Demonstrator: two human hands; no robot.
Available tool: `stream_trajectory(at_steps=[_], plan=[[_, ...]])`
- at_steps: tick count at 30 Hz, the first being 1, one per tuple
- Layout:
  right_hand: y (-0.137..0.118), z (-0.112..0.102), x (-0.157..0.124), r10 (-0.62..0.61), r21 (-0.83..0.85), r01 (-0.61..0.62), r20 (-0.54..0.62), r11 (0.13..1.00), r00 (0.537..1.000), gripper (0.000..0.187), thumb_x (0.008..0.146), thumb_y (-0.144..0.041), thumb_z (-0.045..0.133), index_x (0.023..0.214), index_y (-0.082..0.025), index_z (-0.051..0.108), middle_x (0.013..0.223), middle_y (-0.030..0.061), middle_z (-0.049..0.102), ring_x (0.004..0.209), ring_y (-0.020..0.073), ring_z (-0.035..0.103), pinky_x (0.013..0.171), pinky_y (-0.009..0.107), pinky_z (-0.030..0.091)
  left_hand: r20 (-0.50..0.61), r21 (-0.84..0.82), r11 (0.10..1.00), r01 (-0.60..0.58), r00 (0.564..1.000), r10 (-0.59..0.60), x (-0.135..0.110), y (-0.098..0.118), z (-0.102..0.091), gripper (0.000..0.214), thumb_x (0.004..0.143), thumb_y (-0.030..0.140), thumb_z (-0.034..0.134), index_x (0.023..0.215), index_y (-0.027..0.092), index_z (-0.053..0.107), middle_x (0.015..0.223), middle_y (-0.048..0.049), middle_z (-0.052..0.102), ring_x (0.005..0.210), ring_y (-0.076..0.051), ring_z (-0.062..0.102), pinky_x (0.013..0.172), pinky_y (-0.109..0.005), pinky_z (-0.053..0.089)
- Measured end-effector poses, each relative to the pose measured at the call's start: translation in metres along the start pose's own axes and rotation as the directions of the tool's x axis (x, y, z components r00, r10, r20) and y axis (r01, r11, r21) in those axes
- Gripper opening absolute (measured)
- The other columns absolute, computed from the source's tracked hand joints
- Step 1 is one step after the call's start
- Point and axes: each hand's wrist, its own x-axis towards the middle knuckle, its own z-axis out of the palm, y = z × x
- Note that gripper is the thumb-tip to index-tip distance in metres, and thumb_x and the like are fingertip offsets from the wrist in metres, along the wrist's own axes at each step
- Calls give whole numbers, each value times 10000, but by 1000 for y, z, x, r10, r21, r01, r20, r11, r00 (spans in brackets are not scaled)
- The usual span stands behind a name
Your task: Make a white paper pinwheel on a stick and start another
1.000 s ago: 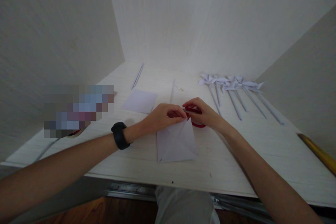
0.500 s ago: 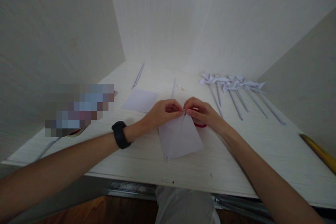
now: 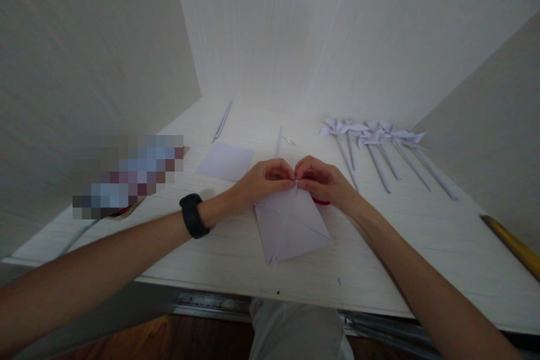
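A square sheet of white paper (image 3: pixel 291 225) with creases hangs from my fingertips, low over the table's middle. My left hand (image 3: pixel 268 176) pinches its top corner between thumb and fingers. My right hand (image 3: pixel 323 177) pinches the same corner from the other side, and the fingertips of both hands meet there. Behind my right hand a red loop (image 3: pixel 321 201) shows in part; the rest of it is hidden. A thin white paper stick (image 3: pixel 279 143) lies just beyond my hands, with a small pale object (image 3: pixel 289 140) beside it.
Several white paper pinwheels (image 3: pixel 371 135) on sticks lie at the back right. Another paper square (image 3: pixel 225 161) and thin paper sticks (image 3: pixel 222 122) lie on the left. A blurred-out device (image 3: pixel 130 174) stands far left; a yellow object (image 3: pixel 510 244) lies at the right edge. Walls enclose the table (image 3: pixel 202 270).
The paper's lower edge has shifted slightly down and right, and its face has turned a little. Both hands keep their pinch at the top corner, almost in the same place.
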Motion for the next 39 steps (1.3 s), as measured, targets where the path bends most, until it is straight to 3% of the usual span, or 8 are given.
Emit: stream_trajectory(at_steps=[5, 12, 21, 30, 34, 37, 39], plan=[[1, 0, 0, -9, 12, 9, 5, 1000, 1000, 67, 765, -258, 629, 787, -214, 582, 863, 4, 537, 799, 111, 544, 756, 275, 445, 26, 43, 998, -52, 998, 51, 0, -2, 0, 142, 708, 228, 662, 746, 141, 557, 718, 10, 597, 678, -87, 573, 644, -221, 442], [-2, 1, 0, 54, 8, -53, -26, 999, 998, 130, 736, -281, 645, 729, -197, 546, 785, -2, 541, 718, 106, 528, 675, 263, 438, 19, 365, 911, -192, 980, 199, -4, 5, 0, 173, 774, 309, 606, 812, 140, 623, 798, -31, 635, 751, -115, 586, 716, -257, 480], [-5, 3, -1, 105, -47, -107, -43, 993, 994, 205, 715, -342, 667, 680, -179, 546, 748, -1, 531, 692, 103, 516, 667, 264, 442, -27, 443, 887, -132, 987, 160, -6, 8, 0, 169, 760, 301, 619, 779, 135, 645, 774, -36, 663, 719, -117, 594, 705, -256, 483], [-4, 2, 0, 55, -78, -57, -27, 995, 998, 183, 727, -356, 656, 713, -188, 584, 792, 12, 549, 720, 116, 538, 689, 277, 457, -43, 468, 875, -127, 985, 166, -5, 10, 0, 138, 753, 269, 612, 761, 136, 648, 760, -34, 668, 709, -117, 589, 711, -262, 477], [-1, -7, 2, 21, -251, -62, -163, 966, 986, 172, 780, -376, 595, 788, -205, 583, 809, 22, 573, 757, 141, 547, 722, 310, 463, -58, 484, 856, -183, 969, 240, -6, 10, -2, 114, 765, 251, 598, 771, 148, 646, 791, -36, 664, 744, -122, 585, 720, -265, 471], [6, -19, 2, -56, -552, -106, -269, 827, 962, 191, 747, -363, 635, 847, -203, 601, 891, 59, 577, 841, 187, 532, 790, 367, 440, -90, 476, 846, -239, 944, 317, -6, 11, -3, 98, 773, 242, 595, 778, 153, 638, 831, -41, 653, 786, -126, 576, 720, -259, 460], [12, -27, 0, -37, -657, -153, -266, 738, 963, 260, 701, -365, 679, 878, -189, 607, 912, 83, 574, 870, 218, 520, 807, 396, 425, -117, 461, 847, -266, 928, 355, -6, 13, -3, 83, 776, 231, 595, 773, 156, 630, 841, -40, 648, 803, -127, 571, 729, -259, 452]])
